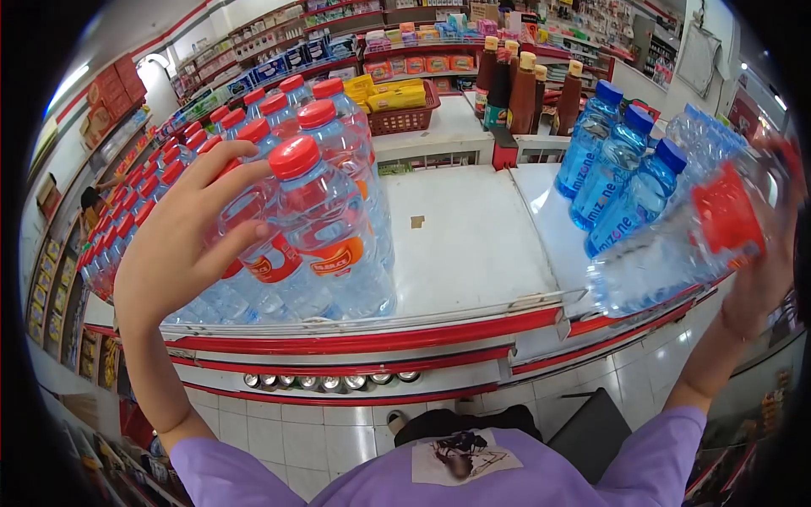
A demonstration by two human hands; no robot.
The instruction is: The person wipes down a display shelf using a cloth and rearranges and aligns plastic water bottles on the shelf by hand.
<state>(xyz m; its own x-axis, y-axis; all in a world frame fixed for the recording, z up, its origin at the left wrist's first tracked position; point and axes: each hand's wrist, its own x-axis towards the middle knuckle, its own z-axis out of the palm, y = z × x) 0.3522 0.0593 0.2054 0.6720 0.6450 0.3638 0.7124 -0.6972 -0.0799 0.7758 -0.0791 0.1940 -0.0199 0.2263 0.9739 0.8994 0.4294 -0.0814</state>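
My left hand (190,232) is beside the front of a dense group of red-capped water bottles. Its fingers are spread and curved, the fingertips close to the cap of a front bottle (334,241); whether they touch it I cannot tell. On the far right, my right hand (764,262) grips a clear plastic bottle (650,262) with a red label, tilted and smeared by motion. That bottle is in front of several blue-capped bottles (604,135) with blue labels, partly covering the nearest. The ends of my right fingers are blurred.
A white shelf top (465,237) with a red front edge (380,334) runs between the bottle groups. Behind it are a brown basket (405,114) of yellow packs and several sauce bottles (524,93). Cans (331,383) line a lower shelf. A dark box-like object (591,431) is near the floor.
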